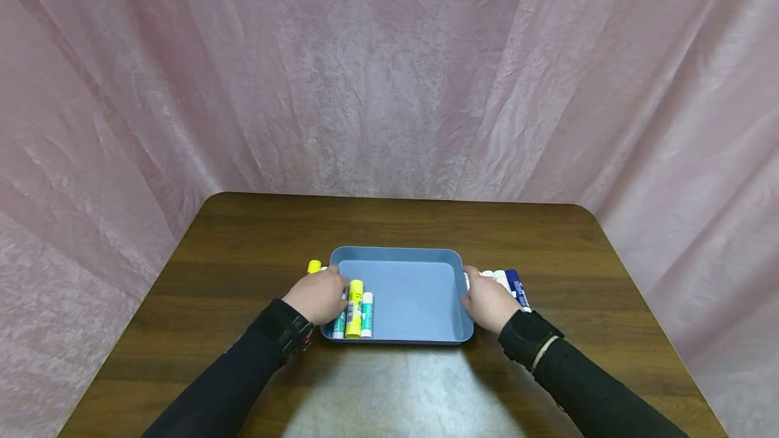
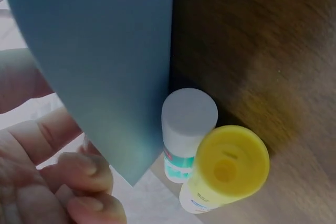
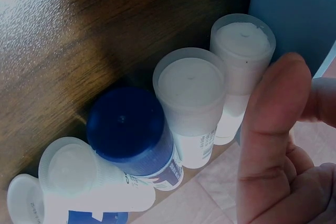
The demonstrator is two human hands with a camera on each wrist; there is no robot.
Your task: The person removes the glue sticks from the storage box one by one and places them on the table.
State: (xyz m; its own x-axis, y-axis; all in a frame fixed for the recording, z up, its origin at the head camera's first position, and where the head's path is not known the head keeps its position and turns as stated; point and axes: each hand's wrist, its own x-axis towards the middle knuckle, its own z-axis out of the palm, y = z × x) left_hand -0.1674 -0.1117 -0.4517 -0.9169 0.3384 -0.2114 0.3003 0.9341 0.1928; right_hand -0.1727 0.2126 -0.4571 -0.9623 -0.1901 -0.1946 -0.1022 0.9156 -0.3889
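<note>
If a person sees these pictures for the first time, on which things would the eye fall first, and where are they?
Probably the blue tray first, in the head view, between the person's left grip and right grip. Next, the bright yellow stick inside its left end, between two teal-and-white sticks. In the right wrist view, a dark blue cap stands out among pale, whitish caps.

1 tray [image 1: 414, 299], 2 hands [image 1: 318, 295] [image 1: 489, 303], 1 tbl. [image 1: 268, 238], min. 10 tubes [image 1: 355, 309].

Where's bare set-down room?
Free: the tray right of its glue sticks; the table between tray and curtain, also between the sleeves. Crowded: tray's left end; its outer sides, with left hand, right hand and more sticks.
</note>
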